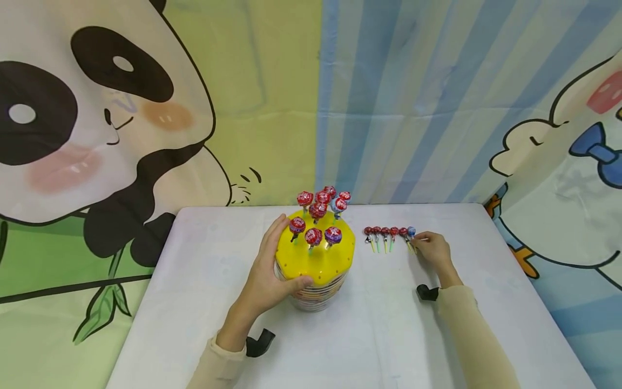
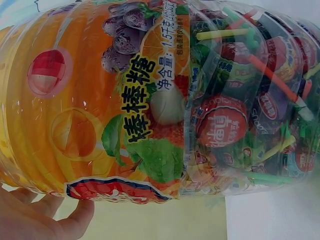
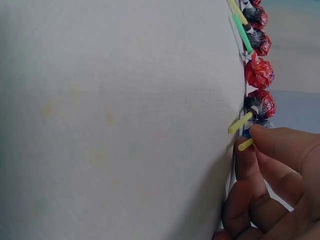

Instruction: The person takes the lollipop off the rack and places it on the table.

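Observation:
A clear candy jar [image 1: 313, 300] with a yellow lid [image 1: 311, 267] stands upright on the table. Several wrapped lollipops, such as a red one [image 1: 313, 236], stand stick-down in the lid. My left hand [image 1: 264, 278] holds the jar near its top, thumb at the lid's front edge and fingers around the left side. Packed lollipops [image 2: 222, 120] show through its wall in the left wrist view. To the right, my right hand [image 1: 434, 251] pinches the yellow stick [image 3: 246, 145] of a blue-wrapped lollipop [image 1: 411, 231], at the right end of a lollipop row.
The remaining row of red-wrapped lollipops [image 1: 385, 231] lies side by side on the white table [image 1: 384, 319], right of the jar. Behind the table hangs a cartoon-printed cloth [image 1: 272, 108]. Black wrist mounts [image 1: 259, 343] sit at both sleeves.

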Demonstrator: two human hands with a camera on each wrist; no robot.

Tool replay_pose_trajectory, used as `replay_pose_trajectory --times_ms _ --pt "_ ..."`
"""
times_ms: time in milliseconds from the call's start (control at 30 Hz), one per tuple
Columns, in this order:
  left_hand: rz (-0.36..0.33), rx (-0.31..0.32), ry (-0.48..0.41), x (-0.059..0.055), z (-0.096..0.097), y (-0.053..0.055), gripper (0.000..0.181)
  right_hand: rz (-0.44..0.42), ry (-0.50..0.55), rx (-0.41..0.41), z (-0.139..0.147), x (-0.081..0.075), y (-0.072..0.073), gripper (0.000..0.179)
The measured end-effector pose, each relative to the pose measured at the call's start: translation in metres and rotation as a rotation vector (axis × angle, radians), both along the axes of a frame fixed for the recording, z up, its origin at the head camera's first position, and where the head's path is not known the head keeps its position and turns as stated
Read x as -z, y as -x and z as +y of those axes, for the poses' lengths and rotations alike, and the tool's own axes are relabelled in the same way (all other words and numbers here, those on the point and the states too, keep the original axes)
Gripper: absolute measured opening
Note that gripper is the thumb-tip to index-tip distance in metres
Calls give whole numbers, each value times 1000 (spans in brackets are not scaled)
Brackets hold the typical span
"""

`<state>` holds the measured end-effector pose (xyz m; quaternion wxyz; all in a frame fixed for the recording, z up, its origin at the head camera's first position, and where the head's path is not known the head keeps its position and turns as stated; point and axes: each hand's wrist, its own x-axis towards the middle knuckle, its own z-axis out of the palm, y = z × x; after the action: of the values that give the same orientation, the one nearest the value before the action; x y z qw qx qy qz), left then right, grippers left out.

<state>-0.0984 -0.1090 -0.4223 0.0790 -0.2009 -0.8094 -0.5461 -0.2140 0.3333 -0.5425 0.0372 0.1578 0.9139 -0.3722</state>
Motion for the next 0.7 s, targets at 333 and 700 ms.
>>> replay_pose_trajectory --times_ms 333,700 --pt "-20 3 -1 1 0 0 104 -25 0 3 -2 1 -4 38" --pt "-4 -2 -1 0 0 -1 103 -24 -19 11 -6 0 -5 41"
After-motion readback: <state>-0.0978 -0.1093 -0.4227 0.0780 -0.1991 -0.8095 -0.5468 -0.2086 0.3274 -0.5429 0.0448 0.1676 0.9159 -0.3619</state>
